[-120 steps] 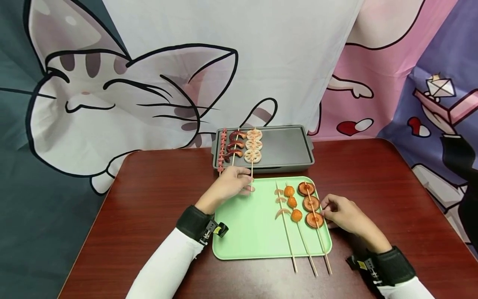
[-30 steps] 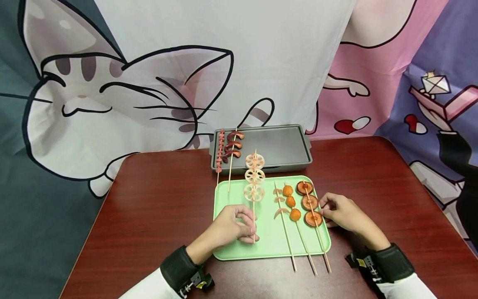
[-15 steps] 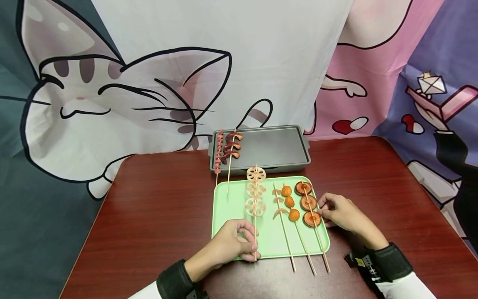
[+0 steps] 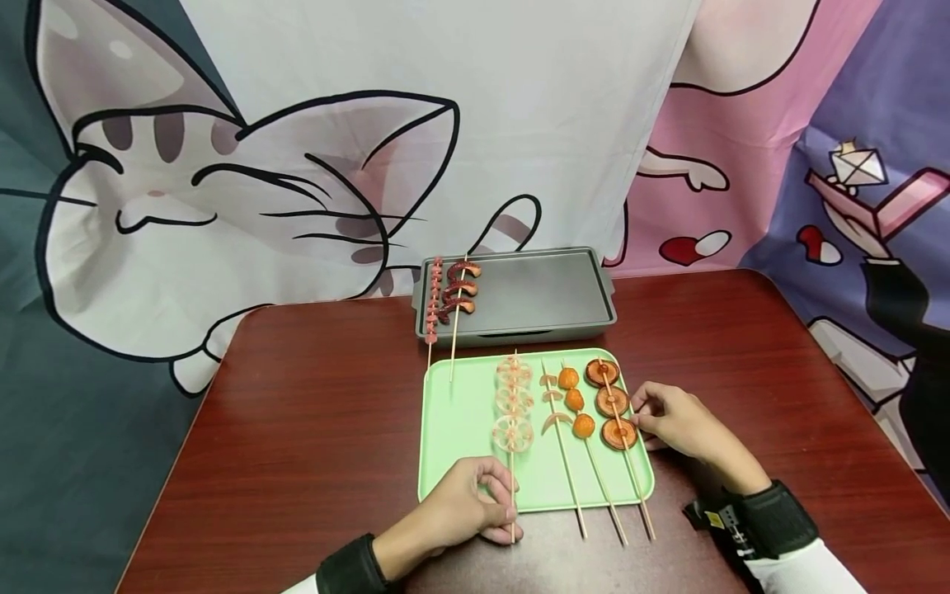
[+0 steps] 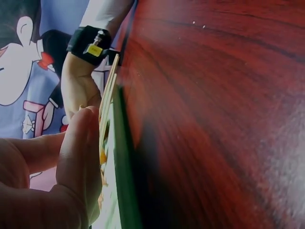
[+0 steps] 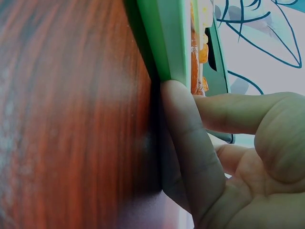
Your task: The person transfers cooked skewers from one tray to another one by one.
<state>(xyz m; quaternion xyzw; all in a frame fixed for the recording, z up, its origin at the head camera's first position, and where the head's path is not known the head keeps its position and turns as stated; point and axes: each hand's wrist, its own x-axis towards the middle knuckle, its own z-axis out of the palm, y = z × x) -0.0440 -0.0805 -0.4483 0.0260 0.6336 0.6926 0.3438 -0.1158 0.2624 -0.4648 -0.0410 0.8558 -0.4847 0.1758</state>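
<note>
My left hand (image 4: 475,503) pinches the stick of a lotus-root skewer (image 4: 513,402) near its lower end, at the front edge of the green tray (image 4: 460,412). The three lotus slices lie on the tray, left of three other skewers: a pale crescent one (image 4: 552,400), an orange ball one (image 4: 575,402) and a brown round-slice one (image 4: 612,402). My right hand (image 4: 671,421) holds the tray's right rim (image 6: 169,43), fingers curled against it beside the brown slices. In the left wrist view my fingers (image 5: 78,157) close round the skewer sticks (image 5: 107,98).
A grey grill pan (image 4: 549,293) stands behind the tray, with two dark red skewers (image 4: 449,297) at its left end, their sticks reaching toward the tray. The dark red table (image 4: 312,429) stretches to both sides. A cartoon cloth hangs behind.
My left hand has lifted the lotus-root skewer off the grill pan and drawn it toward me onto the green tray. The right hand has stayed at the tray's right rim.
</note>
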